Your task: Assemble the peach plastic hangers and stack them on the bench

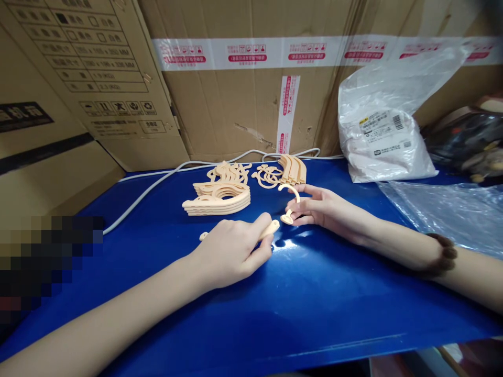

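My left hand (231,248) is closed around a cream plastic hanger arm (270,229). One rounded end with a small hole sticks out past the thumb, another tip shows at the left, and the palm hides the middle. Just to the right, my right hand (328,209) pinches a cream hanger hook (295,195), its curve up and its round base down, close to the hanger arm but apart from it. Behind the hands lies a neat stack of cream hanger pieces (220,205). Farther back are a pile of curved pieces (230,172), loose hooks (267,175) and upright-curved arms (293,170).
The blue table (298,303) ends at a front edge below. A white cable (153,184) runs along its back. Cardboard boxes (236,104) wall off the rear and left. A white plastic bag (387,136) stands at the back right, with clear plastic film (444,209) before it.
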A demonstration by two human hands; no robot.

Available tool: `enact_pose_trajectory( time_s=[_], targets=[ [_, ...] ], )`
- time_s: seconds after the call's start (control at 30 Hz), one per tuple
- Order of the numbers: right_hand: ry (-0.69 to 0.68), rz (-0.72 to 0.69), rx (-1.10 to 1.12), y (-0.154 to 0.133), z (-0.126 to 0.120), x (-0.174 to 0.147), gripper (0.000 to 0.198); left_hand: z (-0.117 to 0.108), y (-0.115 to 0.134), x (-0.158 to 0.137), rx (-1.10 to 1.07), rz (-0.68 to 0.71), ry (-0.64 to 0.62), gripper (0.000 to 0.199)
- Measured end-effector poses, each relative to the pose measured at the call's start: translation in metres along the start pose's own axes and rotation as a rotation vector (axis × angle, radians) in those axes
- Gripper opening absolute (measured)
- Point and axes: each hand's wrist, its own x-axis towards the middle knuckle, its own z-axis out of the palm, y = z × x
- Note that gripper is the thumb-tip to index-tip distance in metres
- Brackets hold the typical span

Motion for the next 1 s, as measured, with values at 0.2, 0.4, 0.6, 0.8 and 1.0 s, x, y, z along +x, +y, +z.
enact_pose_trajectory(
  time_s=[0.2, 0.4, 0.6, 0.8, 1.0],
  targets=[
    [-0.045, 0.008, -0.018, -0.0006, -0.0004, -0.0001, 0.051, 0.0000, -0.0012, 0.0000, 0.011, 0.002, 0.001, 0.017],
    [-0.093, 0.005, 0.003, 0.0004, -0.0013, 0.0000, 0.046, 0.0000, -0.0016, -0.0003, 0.002, 0.001, 0.031, 0.016],
    [-0.129, 0.023, -0.032, 0.0004, -0.0025, 0.0003, 0.048, 0.0014, -0.0028, -0.0005, -0.039, 0.033, 0.042, 0.015],
    [-0.113, 0.037, -0.065, -0.0004, -0.0021, 0.0011, 0.051, 0.0023, -0.0072, -0.0017, 0.040, 0.132, 0.133, 0.021],
    [-0.165, 0.003, -0.120, -0.0013, -0.0016, 0.0001, 0.057, 0.0053, -0.0085, -0.0035, 0.040, 0.160, 0.088, 0.025]
  ],
)
